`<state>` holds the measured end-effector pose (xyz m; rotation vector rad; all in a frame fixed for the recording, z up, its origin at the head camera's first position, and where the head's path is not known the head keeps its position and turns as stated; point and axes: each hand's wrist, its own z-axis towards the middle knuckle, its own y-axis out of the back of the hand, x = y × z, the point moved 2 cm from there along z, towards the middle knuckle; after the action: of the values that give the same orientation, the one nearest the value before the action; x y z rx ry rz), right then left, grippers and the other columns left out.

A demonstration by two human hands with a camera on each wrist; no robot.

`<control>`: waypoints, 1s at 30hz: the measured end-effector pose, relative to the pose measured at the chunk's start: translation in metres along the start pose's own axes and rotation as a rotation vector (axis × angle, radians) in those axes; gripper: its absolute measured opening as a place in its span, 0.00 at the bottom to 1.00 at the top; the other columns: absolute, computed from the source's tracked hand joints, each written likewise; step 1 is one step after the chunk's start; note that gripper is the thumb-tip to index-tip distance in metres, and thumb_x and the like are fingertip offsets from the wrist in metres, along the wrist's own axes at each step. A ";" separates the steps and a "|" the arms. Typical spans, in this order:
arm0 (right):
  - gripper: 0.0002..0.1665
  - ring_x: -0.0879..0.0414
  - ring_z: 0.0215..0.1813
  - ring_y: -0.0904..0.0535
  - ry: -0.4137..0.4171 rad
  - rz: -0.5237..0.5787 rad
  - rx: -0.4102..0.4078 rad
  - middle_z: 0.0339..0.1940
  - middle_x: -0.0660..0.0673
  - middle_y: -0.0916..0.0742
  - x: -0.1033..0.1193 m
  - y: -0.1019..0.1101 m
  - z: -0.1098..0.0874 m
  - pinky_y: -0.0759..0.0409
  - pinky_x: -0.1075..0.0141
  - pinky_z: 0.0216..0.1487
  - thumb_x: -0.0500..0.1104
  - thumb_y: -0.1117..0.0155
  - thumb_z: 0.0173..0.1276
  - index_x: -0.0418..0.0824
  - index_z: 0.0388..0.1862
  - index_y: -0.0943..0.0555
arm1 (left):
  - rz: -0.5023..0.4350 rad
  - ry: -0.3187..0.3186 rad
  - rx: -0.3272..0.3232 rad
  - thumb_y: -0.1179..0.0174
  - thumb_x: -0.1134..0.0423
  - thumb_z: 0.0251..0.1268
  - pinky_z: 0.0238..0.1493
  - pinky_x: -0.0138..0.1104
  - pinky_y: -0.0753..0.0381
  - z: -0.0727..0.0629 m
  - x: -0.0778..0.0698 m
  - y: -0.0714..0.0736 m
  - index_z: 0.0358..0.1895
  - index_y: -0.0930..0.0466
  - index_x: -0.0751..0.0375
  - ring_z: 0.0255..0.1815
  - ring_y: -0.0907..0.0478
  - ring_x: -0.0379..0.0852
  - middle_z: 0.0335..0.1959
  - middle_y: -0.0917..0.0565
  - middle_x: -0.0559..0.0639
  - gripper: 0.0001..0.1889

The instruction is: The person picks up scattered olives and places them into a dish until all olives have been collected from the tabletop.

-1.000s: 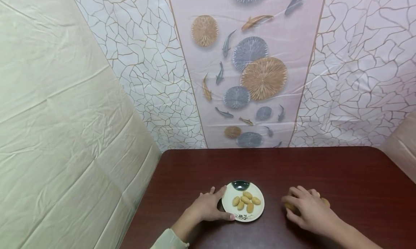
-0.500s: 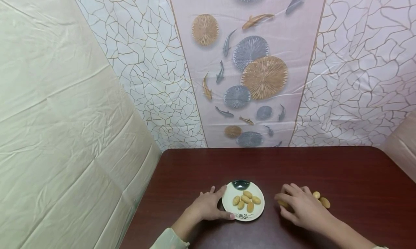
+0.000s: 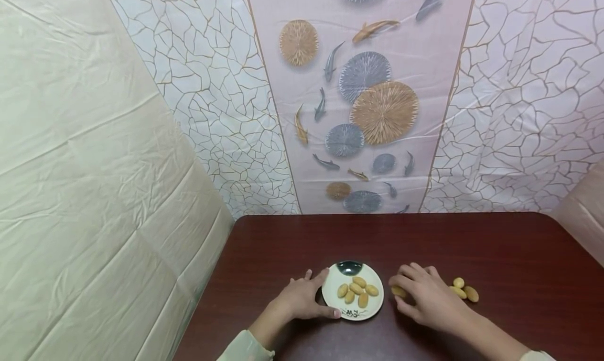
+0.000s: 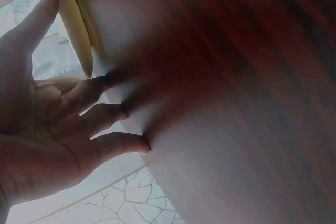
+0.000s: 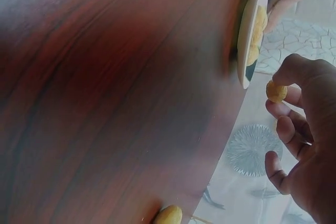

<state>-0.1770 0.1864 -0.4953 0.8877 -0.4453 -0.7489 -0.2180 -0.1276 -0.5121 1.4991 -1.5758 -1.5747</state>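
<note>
My left hand (image 3: 302,297) rests at the left edge of a small round white plate (image 3: 374,304), thumb and forefinger spread along its rim. In the left wrist view the other fingertips touch the table. Several small yellow-brown oval pieces (image 3: 356,288) lie on the plate, which bears a dark green patch and a flower print. Just right of the plate, my right hand (image 3: 424,295) pinches another yellow-brown oval piece (image 5: 276,92) between thumb and fingers. Its remaining fingers are loosely bent. Three more loose pieces (image 3: 471,294) lie on the table behind that hand.
The dark red wooden table (image 3: 283,245) runs back to a patterned cloth (image 3: 368,204) with fish and round motifs. A pale quilted cloth (image 3: 118,204) hangs along the left side, and another pale cloth borders the right.
My right hand has moved left toward the plate with the oval piece in its fingers, uncovering the loose pieces behind it. The left hand and the plate stay put.
</note>
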 end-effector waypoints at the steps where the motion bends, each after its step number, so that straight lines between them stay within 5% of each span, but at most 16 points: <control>1: 0.21 0.67 0.44 0.28 0.004 0.002 -0.004 0.40 0.63 0.19 0.001 -0.001 0.001 0.35 0.64 0.41 0.43 0.14 0.52 0.59 0.41 0.14 | 0.003 -0.001 0.000 0.23 0.29 0.59 0.84 0.70 0.36 0.000 0.000 0.000 0.91 0.43 0.50 0.90 0.38 0.66 0.85 0.28 0.64 0.62; 30: 0.17 0.64 0.45 0.26 -0.023 0.054 0.044 0.43 0.61 0.14 0.010 -0.024 0.024 0.32 0.61 0.44 0.42 0.12 0.59 0.55 0.43 0.11 | 0.018 -0.009 -0.011 0.23 0.28 0.59 0.83 0.70 0.33 0.000 0.001 -0.001 0.90 0.42 0.51 0.89 0.36 0.66 0.83 0.27 0.67 0.62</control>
<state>-0.1951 0.1560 -0.5007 0.9054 -0.5061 -0.7031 -0.2184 -0.1283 -0.5134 1.4694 -1.5790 -1.5798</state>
